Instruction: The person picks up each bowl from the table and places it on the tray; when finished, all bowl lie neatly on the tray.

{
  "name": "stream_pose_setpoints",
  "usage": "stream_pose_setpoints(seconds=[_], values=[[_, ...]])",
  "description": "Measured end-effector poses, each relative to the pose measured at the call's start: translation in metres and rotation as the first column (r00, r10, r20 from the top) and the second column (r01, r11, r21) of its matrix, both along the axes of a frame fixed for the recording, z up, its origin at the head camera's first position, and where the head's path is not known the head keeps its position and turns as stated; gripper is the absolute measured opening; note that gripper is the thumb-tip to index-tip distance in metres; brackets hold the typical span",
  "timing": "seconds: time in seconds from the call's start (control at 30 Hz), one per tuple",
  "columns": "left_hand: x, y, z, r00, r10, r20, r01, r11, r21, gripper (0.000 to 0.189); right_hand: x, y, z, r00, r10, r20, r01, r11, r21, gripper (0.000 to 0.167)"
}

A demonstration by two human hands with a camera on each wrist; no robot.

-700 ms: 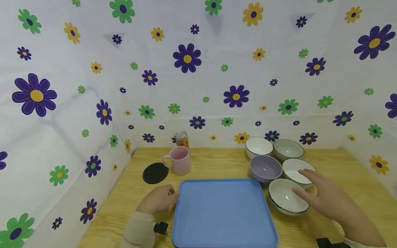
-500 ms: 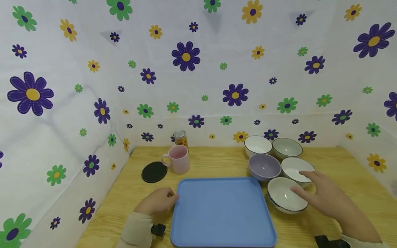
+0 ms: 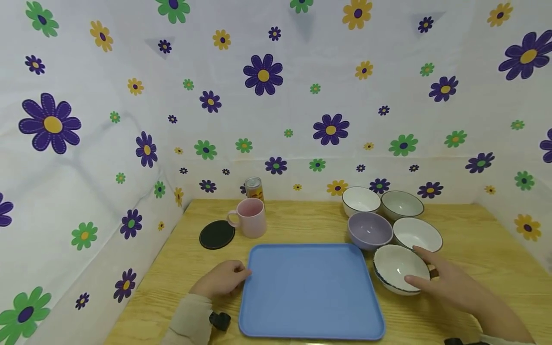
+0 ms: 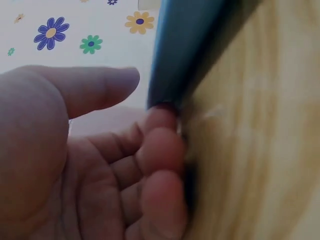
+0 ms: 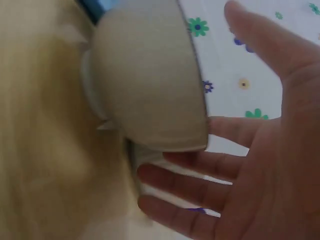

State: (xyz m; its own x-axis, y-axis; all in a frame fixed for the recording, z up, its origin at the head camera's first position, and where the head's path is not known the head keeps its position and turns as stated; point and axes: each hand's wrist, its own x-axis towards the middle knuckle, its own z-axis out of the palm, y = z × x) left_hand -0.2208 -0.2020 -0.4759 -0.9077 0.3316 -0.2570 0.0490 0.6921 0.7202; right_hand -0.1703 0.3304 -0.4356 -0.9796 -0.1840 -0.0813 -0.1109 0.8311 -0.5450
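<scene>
My right hand (image 3: 453, 290) is at the near off-white bowl with a dark, uneven rim (image 3: 401, 269). In the head view its thumb reaches over the front rim, and the fingers extend along the bowl's right side. The right wrist view shows the thumb (image 5: 260, 37) standing wide of the fingers, with the bowl's outer wall (image 5: 150, 75) between them. My left hand (image 3: 222, 278) is at the left rim of a blue tray (image 3: 312, 290). In the left wrist view the bent fingertips (image 4: 162, 150) meet the tray's edge (image 4: 172, 65), while the straight thumb (image 4: 102, 87) stays apart.
Beside the near bowl stand a purple bowl (image 3: 370, 230) and a white bowl (image 3: 417, 235). Behind them are another white bowl (image 3: 361, 200) and a grey-green bowl (image 3: 402, 203). A pink mug (image 3: 252, 219), a can (image 3: 254, 188) and a black coaster (image 3: 217, 235) are at the back left.
My right hand has come lower, its fingers moving from over the white bowl to the near bowl's right side. The left hand stays at the tray rim. The head view has shifted slightly.
</scene>
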Motion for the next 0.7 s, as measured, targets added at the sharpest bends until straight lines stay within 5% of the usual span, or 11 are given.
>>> stream_pose_setpoints(seconds=[0.33, 0.7], values=[[0.003, 0.000, -0.002, 0.999, -0.002, -0.050, 0.001, 0.999, -0.032, 0.034, 0.006, -0.008, -0.030, 0.997, 0.071, -0.038, -0.077, 0.975, -0.208, 0.106], [0.009, -0.001, 0.002, 0.995, -0.068, -0.067, 0.065, 0.996, -0.054, 0.030, 0.004, -0.013, -0.036, 0.999, -0.006, -0.040, -0.002, 0.979, -0.204, 0.115]])
